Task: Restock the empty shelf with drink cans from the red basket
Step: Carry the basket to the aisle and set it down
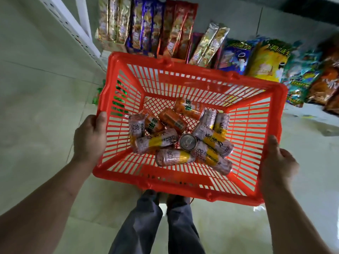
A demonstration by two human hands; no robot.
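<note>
Nearest: trouser legs (156, 226) below the basket (216, 191). Left hand (89, 138) clamped on its left rim, thumb over the edge; right hand (277, 165) clasped on its right rim, fingers hidden beneath. Inside, cans (181, 136) lying jumbled, one upright. Beyond the basket, snack packets (176, 32), labels blurred; a white shelf (73, 26), cut off.

Glossy red plastic basket (216, 83); shiny metal cans (188, 142); glossy foil packets (211, 44).
</note>
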